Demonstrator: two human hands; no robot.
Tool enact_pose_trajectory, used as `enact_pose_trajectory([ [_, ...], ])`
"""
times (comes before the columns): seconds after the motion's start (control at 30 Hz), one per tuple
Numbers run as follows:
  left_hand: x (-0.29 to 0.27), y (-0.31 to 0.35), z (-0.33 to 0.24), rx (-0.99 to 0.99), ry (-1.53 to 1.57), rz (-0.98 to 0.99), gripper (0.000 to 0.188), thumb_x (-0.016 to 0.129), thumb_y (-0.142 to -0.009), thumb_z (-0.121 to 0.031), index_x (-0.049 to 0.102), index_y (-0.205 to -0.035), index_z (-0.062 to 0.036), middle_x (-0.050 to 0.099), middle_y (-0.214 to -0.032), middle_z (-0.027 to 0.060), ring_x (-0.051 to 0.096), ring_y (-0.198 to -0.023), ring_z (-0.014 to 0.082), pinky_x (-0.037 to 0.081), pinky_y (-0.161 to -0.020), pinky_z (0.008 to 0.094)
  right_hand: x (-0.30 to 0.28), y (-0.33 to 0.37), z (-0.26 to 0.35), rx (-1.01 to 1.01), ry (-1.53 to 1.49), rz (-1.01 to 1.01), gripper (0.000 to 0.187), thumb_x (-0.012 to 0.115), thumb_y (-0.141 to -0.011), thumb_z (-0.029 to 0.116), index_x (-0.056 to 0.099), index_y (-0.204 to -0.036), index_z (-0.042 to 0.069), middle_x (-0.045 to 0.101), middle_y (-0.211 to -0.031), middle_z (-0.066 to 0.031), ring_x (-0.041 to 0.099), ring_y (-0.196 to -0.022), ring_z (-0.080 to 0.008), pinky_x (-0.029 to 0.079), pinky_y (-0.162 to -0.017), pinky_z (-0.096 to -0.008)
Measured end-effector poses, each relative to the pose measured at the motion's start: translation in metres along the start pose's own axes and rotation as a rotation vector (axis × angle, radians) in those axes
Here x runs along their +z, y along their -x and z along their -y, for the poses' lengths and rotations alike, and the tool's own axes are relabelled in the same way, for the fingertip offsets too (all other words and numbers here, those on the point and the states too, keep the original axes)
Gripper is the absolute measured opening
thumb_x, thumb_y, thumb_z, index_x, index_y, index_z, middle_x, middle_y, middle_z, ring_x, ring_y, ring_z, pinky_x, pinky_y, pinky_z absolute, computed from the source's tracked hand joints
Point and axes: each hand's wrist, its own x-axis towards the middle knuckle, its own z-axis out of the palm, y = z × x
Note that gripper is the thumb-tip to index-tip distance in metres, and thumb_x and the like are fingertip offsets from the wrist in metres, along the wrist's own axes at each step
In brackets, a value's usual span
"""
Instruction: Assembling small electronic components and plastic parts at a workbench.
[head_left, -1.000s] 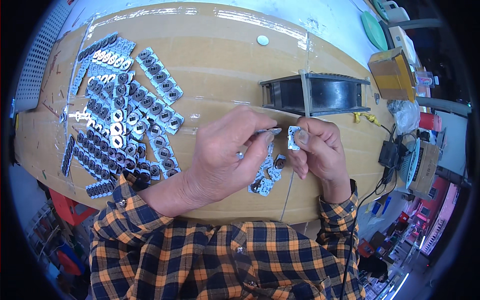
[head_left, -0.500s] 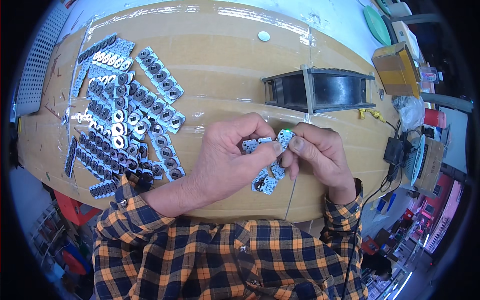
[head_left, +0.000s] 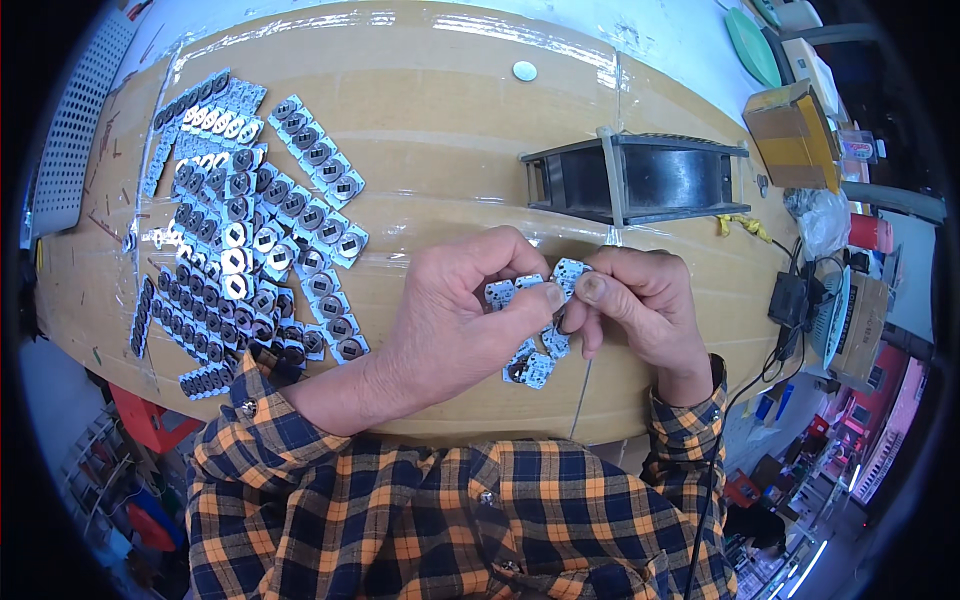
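Observation:
A small white circuit board (head_left: 569, 272) with dark parts on it is pinched between my two hands. My left hand (head_left: 455, 315) has its thumb on the board's lower left, fingers curled behind. On the right edge, the thumb and bent fingers of my right hand (head_left: 645, 305) close on the same board. Beside and below the left fingertips lie several loose small boards (head_left: 540, 371), one showing a round dark face. To the left spreads a heap of board strips (head_left: 215, 300) with round coin-cell holders. My fingers hide part of the held board.
A black fan (head_left: 650, 180) stands upright on the cardboard-covered table (head_left: 430, 130), beyond my right hand. A round silver disc (head_left: 524, 71) lies near the far edge. Toward the right are a cardboard box (head_left: 790, 135), a black adapter (head_left: 790, 300) with cables and a plastic bag (head_left: 822, 222).
A green light glowing on the held board half a second ago no longer shows. The right hand has shifted very slightly; both hands keep their pinch.

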Motion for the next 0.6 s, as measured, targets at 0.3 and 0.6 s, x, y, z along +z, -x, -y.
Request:
enact_pose_trajectory([
  [0.3, -0.004, 0.001, -0.001, 0.006, 0.013, 0.033, 0.012, 0.061, -0.089, 0.001, 0.063, -0.1, 0.0034, 0.065, -0.093, 0.0049, 0.056, -0.073, 0.0018, 0.043, -0.059, 0.0181, -0.002, -0.001, 0.006, 0.039, 0.021, -0.058, 0.024, 0.051, -0.099, 0.011, 0.062, -0.086, -0.005, 0.067, -0.071, -0.0099, 0.061, -0.052, -0.01, 0.05, -0.046, -0.0224],
  [0.6, -0.005, -0.001, -0.002, 0.202, -0.245, -0.076, 0.022, 0.058, -0.086, 0.006, 0.064, -0.107, 0.0041, 0.06, -0.091, 0.0026, 0.055, -0.073, 0.0025, 0.041, -0.059, 0.0164, -0.005, -0.002, 0.002, 0.045, 0.064, -0.098, 0.023, 0.052, -0.098, 0.011, 0.061, -0.083, -0.003, 0.065, -0.067, -0.0081, 0.058, -0.048, -0.0092, 0.047, -0.043, -0.0217],
])
